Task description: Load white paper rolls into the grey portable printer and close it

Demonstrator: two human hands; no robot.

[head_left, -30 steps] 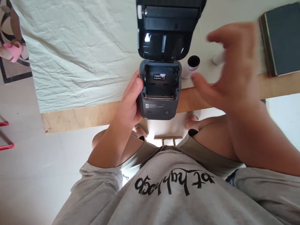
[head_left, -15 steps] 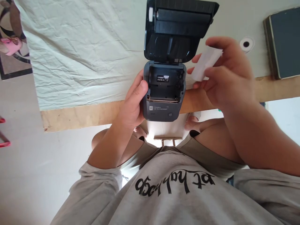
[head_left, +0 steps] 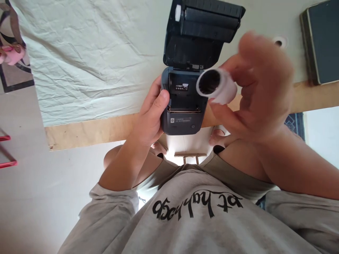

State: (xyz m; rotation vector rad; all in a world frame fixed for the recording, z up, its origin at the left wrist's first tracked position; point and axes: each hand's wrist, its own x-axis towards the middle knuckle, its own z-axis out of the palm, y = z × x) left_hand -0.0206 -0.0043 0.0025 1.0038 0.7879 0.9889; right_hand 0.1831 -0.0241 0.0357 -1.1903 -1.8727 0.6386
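Cloth [head_left: 87, 63] covers wooden table [head_left: 87, 132], pale floor [head_left: 31, 197] below.

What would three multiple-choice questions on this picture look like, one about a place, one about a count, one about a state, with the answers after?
1. Where is the paper roll?
A. In the right hand, in front of the printer
B. Flat on the cloth
C. Seated in the printer's bay

2. How many paper rolls show in all?
A. One
B. Two
C. Four

3. In what state is the printer's lid?
A. Shut
B. Swung open
C. Taken off and lying apart

Answers: 1 A, the fingers close around the roll above the open bay. 2 B, besides the held one, a second roll stands on the table near the dark book. 3 B, the lid stands up behind the bay, joined at its hinge, while the left hand grips the printer's side.
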